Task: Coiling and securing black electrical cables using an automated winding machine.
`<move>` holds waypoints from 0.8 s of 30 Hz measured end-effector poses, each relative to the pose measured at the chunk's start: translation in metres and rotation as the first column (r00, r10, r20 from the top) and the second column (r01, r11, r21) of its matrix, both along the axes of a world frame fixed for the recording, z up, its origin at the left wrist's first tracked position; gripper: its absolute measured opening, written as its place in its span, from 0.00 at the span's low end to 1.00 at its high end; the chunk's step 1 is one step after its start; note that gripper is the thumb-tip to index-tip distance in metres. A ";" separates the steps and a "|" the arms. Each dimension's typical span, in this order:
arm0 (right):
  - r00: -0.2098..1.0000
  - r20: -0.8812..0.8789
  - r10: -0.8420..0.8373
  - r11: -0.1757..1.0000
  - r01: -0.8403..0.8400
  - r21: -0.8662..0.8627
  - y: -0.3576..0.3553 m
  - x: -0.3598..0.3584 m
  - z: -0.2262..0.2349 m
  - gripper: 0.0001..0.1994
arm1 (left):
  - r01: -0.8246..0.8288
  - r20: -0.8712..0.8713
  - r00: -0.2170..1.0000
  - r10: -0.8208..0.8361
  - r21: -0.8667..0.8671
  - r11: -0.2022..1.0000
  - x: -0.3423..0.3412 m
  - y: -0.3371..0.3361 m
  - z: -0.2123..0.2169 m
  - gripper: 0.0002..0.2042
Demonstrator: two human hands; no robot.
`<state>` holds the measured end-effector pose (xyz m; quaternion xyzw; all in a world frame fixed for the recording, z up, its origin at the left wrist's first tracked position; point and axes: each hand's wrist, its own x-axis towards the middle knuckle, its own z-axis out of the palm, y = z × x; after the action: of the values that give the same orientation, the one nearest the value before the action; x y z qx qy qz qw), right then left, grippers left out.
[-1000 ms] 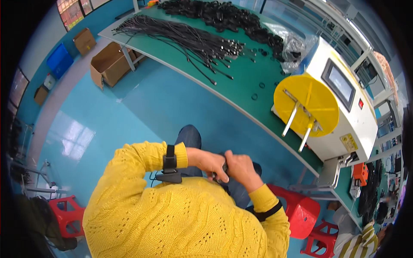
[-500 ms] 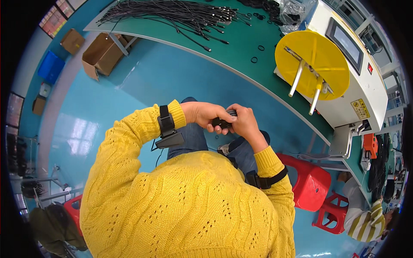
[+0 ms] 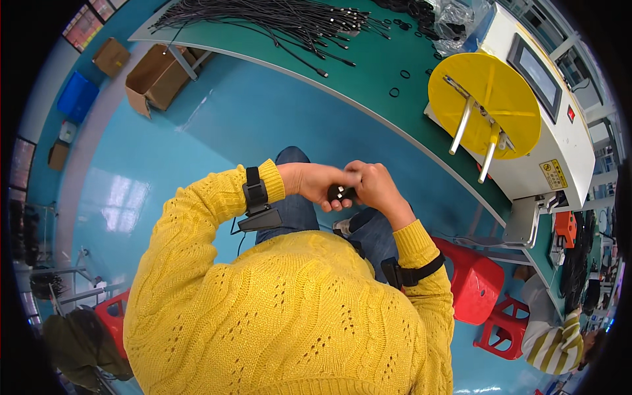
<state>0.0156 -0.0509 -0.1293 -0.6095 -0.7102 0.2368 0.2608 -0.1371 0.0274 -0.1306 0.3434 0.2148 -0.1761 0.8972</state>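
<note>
Small black part [image 3: 340,193] sits pinched between both hands above the person's lap, in the head view. Left hand [image 3: 317,184] and right hand [image 3: 374,185] are pressed together, fingers closed on it. Beyond them, a green workbench [image 3: 368,72] carries black cables [image 3: 276,20] and a yellow reel [image 3: 484,95].

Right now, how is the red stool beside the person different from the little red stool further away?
The red stool by the person's right elbow looks bigger, while the small red stool looks smaller and sits lower in the picture. The bigger one shows mostly its smooth seat and is partly hidden behind the yellow sleeve; the smaller one shows its legs and open frame. Both are red plastic and stand on the blue floor.
</note>
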 end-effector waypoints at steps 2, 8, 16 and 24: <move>1.000 -0.012 0.010 1.000 -0.010 -0.007 0.001 0.000 0.004 0.09 | -0.006 -0.043 0.999 0.005 -0.021 1.000 -0.002 0.002 0.001 0.18; 1.000 -0.005 -0.009 0.996 0.008 -0.091 0.006 -0.006 0.014 0.09 | 0.083 0.036 0.996 -0.087 0.099 0.992 -0.007 0.009 -0.004 0.14; 0.978 0.112 -0.175 0.979 0.184 -0.083 0.007 -0.017 0.010 0.08 | -0.046 0.114 0.993 0.000 0.402 0.915 -0.010 0.011 0.004 0.12; 0.993 0.065 -0.101 0.994 0.103 -0.023 -0.002 -0.025 -0.002 0.08 | 0.191 -0.047 0.979 -0.199 0.561 0.806 -0.012 0.006 0.012 0.10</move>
<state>-0.0089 -0.0527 -0.1312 -0.6555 -0.6830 0.2131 0.2416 -0.1493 0.0334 -0.1182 0.6136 0.2144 -0.1937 0.7348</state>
